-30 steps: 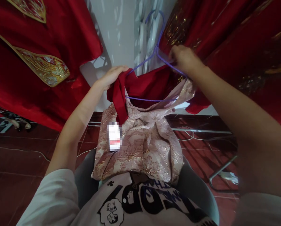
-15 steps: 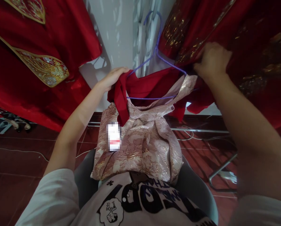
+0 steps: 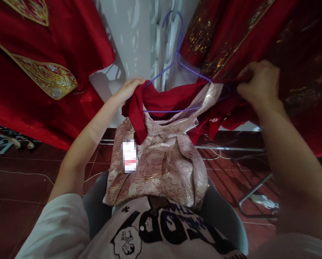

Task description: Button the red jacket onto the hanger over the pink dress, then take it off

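Shirt (image 3: 163, 233) with black print nearest, grey chair (image 3: 226, 216) under it. Pink brocade garment (image 3: 161, 165) with white tag (image 3: 130, 157) drapes from purple hanger (image 3: 177, 64). Left hand (image 3: 128, 91) pinches red fabric (image 3: 136, 111) at hanger's left end. Right hand (image 3: 260, 86) closed on red cloth at hanger's right end. Red embroidered robes (image 3: 42, 64) hang behind.

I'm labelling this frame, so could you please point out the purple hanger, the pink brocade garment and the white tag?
purple hanger (image 3: 186, 70): head view, on its right sloping arm.
pink brocade garment (image 3: 166, 165): head view, mid front panel.
white tag (image 3: 130, 156): head view, tag centre.
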Demonstrator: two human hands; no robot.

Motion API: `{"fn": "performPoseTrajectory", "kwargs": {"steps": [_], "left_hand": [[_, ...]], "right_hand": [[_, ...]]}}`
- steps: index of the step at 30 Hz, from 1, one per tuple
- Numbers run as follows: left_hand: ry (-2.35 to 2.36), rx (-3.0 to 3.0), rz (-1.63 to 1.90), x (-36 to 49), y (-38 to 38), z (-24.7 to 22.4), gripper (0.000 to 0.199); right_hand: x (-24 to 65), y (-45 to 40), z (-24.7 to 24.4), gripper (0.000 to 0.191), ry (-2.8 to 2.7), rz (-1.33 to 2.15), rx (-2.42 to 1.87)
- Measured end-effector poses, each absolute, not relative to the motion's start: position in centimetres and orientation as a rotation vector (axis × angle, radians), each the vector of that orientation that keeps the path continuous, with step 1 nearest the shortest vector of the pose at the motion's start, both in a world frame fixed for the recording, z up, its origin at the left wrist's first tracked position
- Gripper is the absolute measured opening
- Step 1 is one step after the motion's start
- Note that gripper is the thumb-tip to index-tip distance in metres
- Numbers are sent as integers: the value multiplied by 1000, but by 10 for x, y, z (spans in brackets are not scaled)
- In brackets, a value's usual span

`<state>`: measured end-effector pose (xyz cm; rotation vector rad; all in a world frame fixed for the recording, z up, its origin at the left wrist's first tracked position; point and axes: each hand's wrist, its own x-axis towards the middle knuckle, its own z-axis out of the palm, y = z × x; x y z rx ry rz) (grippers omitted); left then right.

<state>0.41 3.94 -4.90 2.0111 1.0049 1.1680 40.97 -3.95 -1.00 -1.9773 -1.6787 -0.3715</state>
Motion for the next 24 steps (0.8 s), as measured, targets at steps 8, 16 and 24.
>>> {"fn": "performPoseTrajectory", "kwargs": {"steps": [8, 16, 24], "left_hand": [[956, 2246, 1476, 12, 20, -80, 57], [1019, 2340, 1476, 19, 10, -87, 51], [1134, 2425, 1449, 18, -9, -83, 53]], "right_hand": [[382, -84, -8, 24, -1311, 540, -1845], [308, -63, -46, 30, -1335, 807, -1381], [283, -60, -74, 28, -1686, 912, -1007]]}}
